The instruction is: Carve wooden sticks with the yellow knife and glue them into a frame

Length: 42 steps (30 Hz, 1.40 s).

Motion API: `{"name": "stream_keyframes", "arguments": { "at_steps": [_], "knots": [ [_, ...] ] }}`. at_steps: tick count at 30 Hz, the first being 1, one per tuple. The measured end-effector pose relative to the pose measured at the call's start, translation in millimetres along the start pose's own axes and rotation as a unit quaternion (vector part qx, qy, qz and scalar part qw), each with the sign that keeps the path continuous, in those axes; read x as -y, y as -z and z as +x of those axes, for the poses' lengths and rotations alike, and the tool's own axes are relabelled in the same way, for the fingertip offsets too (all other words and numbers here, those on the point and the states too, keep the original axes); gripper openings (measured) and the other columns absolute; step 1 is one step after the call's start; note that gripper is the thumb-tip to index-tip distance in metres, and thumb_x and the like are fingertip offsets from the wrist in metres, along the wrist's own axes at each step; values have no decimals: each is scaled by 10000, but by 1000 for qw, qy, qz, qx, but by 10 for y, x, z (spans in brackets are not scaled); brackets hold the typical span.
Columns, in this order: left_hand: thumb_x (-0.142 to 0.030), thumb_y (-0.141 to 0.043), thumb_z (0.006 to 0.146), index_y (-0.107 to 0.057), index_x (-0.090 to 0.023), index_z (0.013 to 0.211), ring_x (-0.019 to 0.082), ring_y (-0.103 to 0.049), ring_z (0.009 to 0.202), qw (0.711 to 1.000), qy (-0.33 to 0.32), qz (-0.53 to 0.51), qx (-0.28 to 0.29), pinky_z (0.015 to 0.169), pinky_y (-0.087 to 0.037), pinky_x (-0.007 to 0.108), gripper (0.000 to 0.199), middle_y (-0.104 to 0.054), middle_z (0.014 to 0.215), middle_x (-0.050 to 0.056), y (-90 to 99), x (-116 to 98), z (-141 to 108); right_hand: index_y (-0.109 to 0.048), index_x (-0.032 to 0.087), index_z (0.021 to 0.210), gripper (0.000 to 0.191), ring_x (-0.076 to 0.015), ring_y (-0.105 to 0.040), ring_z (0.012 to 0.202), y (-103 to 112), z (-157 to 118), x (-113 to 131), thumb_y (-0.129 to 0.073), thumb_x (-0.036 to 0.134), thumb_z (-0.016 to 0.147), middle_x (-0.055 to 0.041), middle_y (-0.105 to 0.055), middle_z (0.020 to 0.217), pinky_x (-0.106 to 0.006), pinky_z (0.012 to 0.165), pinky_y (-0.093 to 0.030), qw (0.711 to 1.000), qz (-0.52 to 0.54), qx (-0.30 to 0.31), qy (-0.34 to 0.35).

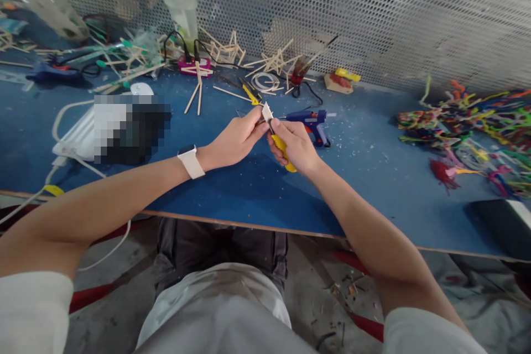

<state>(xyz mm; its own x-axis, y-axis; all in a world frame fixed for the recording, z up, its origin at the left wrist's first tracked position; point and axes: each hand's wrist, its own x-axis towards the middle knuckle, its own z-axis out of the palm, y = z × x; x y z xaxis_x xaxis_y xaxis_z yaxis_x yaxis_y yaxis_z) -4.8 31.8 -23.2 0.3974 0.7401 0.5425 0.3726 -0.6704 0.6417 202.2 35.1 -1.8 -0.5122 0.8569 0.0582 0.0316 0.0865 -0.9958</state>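
Note:
Wrapped round a yellow-handled cutter (281, 149), my right hand (296, 146) is closed at the middle of the blue table. A small white piece (267, 112) shows at the cutter's upper end, between the two hands. My left hand (238, 138), below a white wristwatch, is pinched at that same spot; what its fingertips hold is too small to make out. Just behind my right hand lies a blue glue gun (309, 120). A yellow and black tool (251, 92) rests on the table beyond my fingertips.
Thin wooden sticks (226, 50) and a drink cup (182, 14) stand along the perforated metal wall. At left are a white power strip (83, 130) and cables. Colourful pipe cleaners (477, 127) pile at right, near a black box (504, 227). The blue table's front edge (249, 225) is near my body.

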Motion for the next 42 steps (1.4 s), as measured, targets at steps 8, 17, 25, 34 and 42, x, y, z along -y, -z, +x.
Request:
{"name": "stream_keyframes", "arguments": {
  "at_steps": [8,17,25,34,42],
  "knots": [
    [-677,-403,1227,-518,-256,1026,185,-578,649,999,27,-17,-31,642,-446,362,481,-608,772,5,-30,-146,-43,-594,240,772,714,-89,-384,336,-54,-13,-13,-666,909,1012,77,-459,474,-224,323,-337,999,-2,-27,23],
    [-610,-408,1243,-483,-260,1020,217,-641,777,995,41,-83,-31,708,-496,371,421,-612,802,14,-73,-118,-78,-615,231,748,733,-91,-393,347,2,-21,9,-690,921,984,66,-459,465,-223,329,-333,999,-30,-5,18],
    [-534,-442,1237,-457,-262,1036,191,-623,682,1000,-5,-2,-14,666,-440,361,338,-635,810,8,-10,-79,-58,-629,226,744,716,-97,-400,356,33,-26,36,-733,896,973,60,-467,466,-226,329,-358,1000,-10,23,-3],
    [-484,-429,1238,-488,-252,1051,184,-624,697,999,-7,9,-33,693,-466,357,304,-656,830,13,-12,-117,-82,-603,235,764,709,-88,-385,337,-42,-45,26,-688,892,1013,74,-452,471,-228,323,-350,1000,19,19,-3],
    [-507,-451,1243,-492,-253,1034,183,-616,719,999,7,24,-37,709,-470,349,332,-640,832,12,-23,-145,-69,-616,227,759,711,-81,-391,325,-25,-26,-3,-726,890,993,77,-457,473,-228,312,-341,999,36,11,-3]
  ]
}}
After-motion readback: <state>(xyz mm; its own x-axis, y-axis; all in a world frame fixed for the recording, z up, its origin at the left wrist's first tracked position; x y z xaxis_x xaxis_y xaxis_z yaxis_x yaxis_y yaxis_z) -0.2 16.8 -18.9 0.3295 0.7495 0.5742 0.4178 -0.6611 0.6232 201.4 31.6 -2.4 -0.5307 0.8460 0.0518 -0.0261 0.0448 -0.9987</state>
